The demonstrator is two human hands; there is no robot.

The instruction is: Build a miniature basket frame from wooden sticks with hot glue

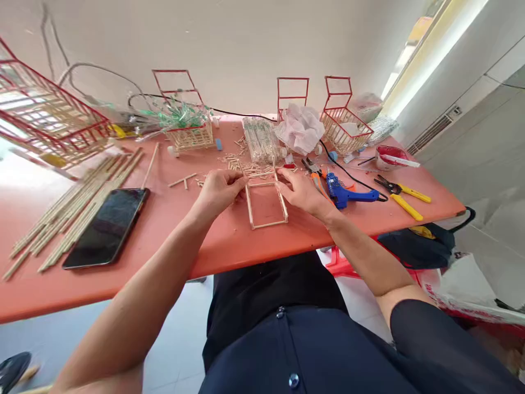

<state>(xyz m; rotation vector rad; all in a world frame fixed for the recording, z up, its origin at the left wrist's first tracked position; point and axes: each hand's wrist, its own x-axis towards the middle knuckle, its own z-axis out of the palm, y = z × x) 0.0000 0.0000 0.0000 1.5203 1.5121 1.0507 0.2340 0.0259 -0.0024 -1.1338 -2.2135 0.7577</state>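
One pale frame of thin wooden sticks (pixel 262 185), an open rectangle with a crossbar, lies before me on the orange counter (pixel 229 246). My left hand (pixel 225 189) pinches its left side near the far end; my right hand (pixel 297 189) grips the opposite side. Both forearms reach forward, angled inward. Farther out: one blue glue gun (pixel 346 194), two pliers (pixel 396 187), one phone (pixel 109 227).

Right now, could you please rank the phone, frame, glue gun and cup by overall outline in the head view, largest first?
1. Phone
2. Frame, counting its open middle
3. Glue gun
4. Cup
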